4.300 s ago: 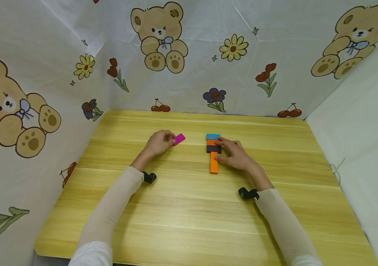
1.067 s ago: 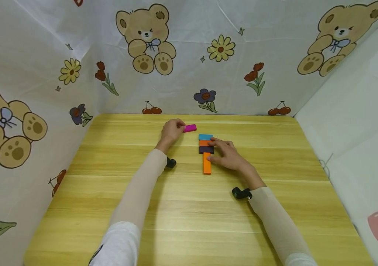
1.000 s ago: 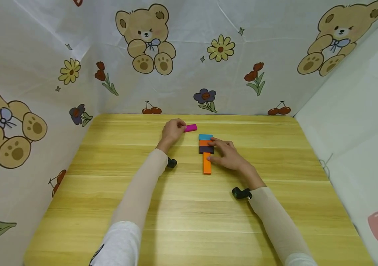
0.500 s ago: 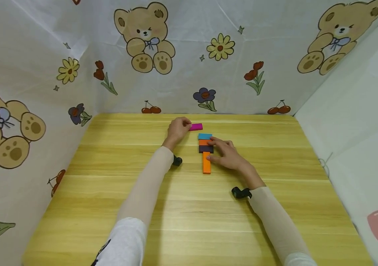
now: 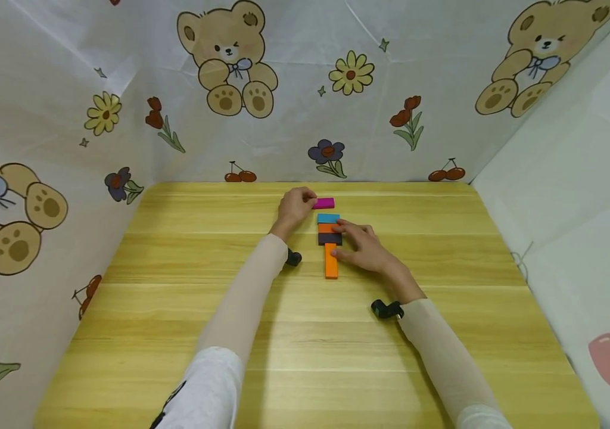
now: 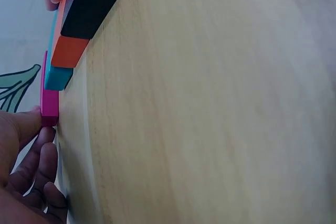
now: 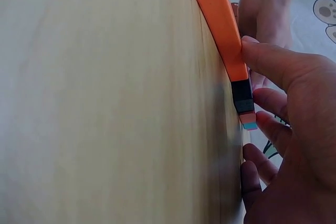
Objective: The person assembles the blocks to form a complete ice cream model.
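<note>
My left hand [image 5: 295, 208] pinches the left end of a magenta block [image 5: 324, 203] between thumb and fingers, as the left wrist view also shows. That block lies crosswise, just beyond a blue block [image 5: 327, 218] with a narrow gap between. Below the blue one, an orange block [image 5: 325, 228] and a dark block [image 5: 329, 239] lie crosswise against each other. A longer orange block [image 5: 331, 266] points from the dark one toward me, like a stem. My right hand [image 5: 365, 249] rests along the right side of this row, thumb on the long block, fingertips at the crosswise ones.
The blocks lie on a wood-grain table [image 5: 417, 363], whose far edge runs close behind the magenta block. A cloth backdrop [image 5: 289, 137] printed with bears and flowers rises behind and at the left. A white sheet [image 5: 584, 196] hangs at the right.
My left hand has carried the magenta block right and away from me, from slanted at the left to straight crosswise behind the blue block. My right hand has stayed at the row.
</note>
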A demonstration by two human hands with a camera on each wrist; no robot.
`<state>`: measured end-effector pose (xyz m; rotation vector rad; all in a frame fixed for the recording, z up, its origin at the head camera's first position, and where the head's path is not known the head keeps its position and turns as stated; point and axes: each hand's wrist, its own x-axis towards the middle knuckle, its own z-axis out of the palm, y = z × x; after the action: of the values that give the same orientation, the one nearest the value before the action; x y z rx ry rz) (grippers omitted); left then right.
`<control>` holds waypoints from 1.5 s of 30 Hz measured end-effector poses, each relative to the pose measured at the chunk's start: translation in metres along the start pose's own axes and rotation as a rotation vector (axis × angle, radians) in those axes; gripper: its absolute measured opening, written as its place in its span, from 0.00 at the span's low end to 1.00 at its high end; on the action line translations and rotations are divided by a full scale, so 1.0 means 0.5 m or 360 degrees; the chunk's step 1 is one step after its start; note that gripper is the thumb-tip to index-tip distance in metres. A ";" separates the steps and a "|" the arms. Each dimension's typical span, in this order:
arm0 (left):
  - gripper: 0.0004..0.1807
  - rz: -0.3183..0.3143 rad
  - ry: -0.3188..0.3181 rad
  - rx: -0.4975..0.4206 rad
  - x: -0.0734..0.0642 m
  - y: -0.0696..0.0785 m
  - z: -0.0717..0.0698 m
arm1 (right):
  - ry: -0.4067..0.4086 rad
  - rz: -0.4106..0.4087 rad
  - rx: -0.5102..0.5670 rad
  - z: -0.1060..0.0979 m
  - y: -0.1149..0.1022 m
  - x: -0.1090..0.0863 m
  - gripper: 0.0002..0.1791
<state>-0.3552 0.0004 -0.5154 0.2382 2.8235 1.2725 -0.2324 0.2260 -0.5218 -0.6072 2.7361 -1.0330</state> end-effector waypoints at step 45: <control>0.12 0.0153 -0.0183 0.0217 -0.028 0.017 0.008 | -0.0013 0.0020 0.0060 -0.010 0.007 0.002 0.38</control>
<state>-0.3401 0.0068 -0.5124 0.4420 2.8329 1.0450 -0.2360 0.2307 -0.5204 -0.5860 2.7035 -1.0742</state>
